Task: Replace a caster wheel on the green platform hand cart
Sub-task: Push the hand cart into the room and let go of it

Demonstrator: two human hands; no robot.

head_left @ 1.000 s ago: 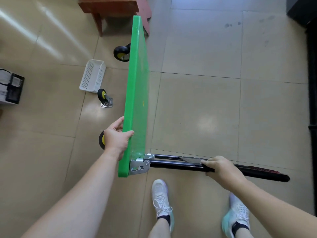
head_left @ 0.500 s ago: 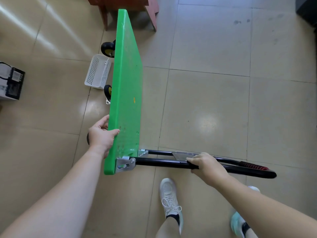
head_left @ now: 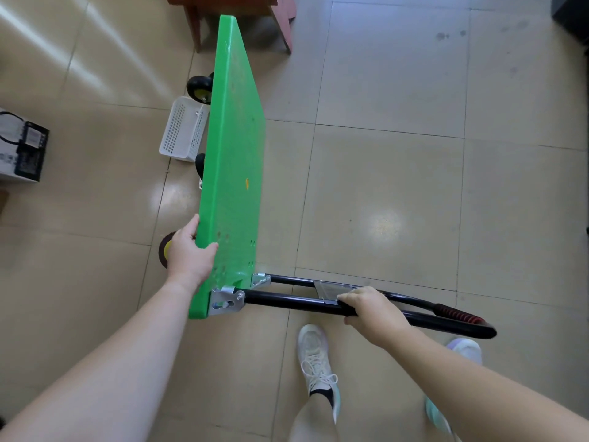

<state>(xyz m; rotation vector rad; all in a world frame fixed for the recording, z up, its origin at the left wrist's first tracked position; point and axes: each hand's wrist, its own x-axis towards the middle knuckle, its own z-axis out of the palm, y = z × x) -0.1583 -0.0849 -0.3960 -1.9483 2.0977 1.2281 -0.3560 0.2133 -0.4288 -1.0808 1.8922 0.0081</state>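
The green platform cart (head_left: 234, 161) stands on its long edge on the tiled floor, its top face turned to the right. My left hand (head_left: 189, 252) grips the upper edge of the deck near its close end. My right hand (head_left: 369, 309) grips the black folding handle (head_left: 424, 317), which lies out to the right from the metal hinge brackets. Black casters with yellow hubs stick out behind the deck: one at the far end (head_left: 198, 85), one near my left hand (head_left: 165, 250). A loose caster (head_left: 199, 167) on the floor is mostly hidden by the deck.
A white perforated basket (head_left: 181, 129) lies on the floor left of the cart. A cardboard box (head_left: 22, 148) sits at the far left edge. Wooden furniture legs (head_left: 194, 27) stand just beyond the cart's far end. My feet in sneakers (head_left: 315, 355) are below the handle.
The deck has tipped rightward, showing more of its top face. The view has shifted, and the loose caster on the floor has become mostly hidden behind the deck. Both hands keep their holds.
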